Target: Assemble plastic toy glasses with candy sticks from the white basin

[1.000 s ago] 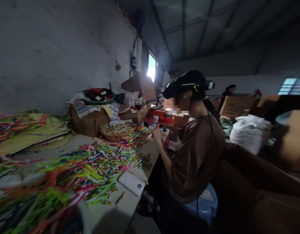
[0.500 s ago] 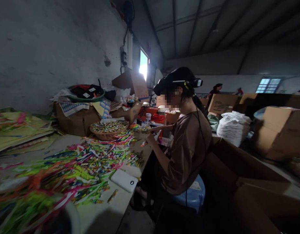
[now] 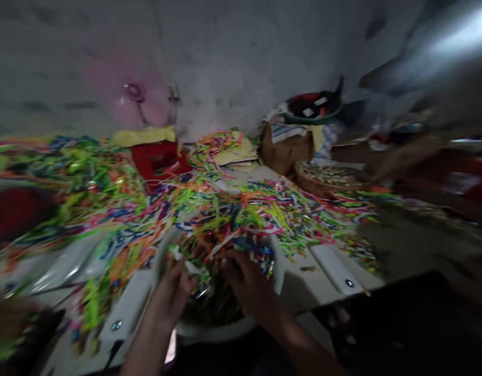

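Note:
A round white basin (image 3: 279,263) stands in front of me, heaped with thin coloured strips (image 3: 221,219) and darker, shiny pieces lower down. Over its left side is my left hand (image 3: 173,292), fingers curled; a small white and green bit shows at the fingertips, too blurred to name. My right hand (image 3: 246,284) reaches over the right side, with fingers bent and pressed together among the pieces. Whatever it grips is hidden. The two hands are apart, facing each other across the basin.
Loose strips in many colours cover much of the table (image 3: 299,282). White flat devices lie left (image 3: 127,308) and right (image 3: 334,269) of the basin. Behind are a red box (image 3: 158,162), a cardboard box (image 3: 283,151) and a wicker basket (image 3: 315,180). Another person's arm blurs at far right.
My view has swung left and down, from the seated co-worker to the basin. Both my hands now show in it; neither was in view before.

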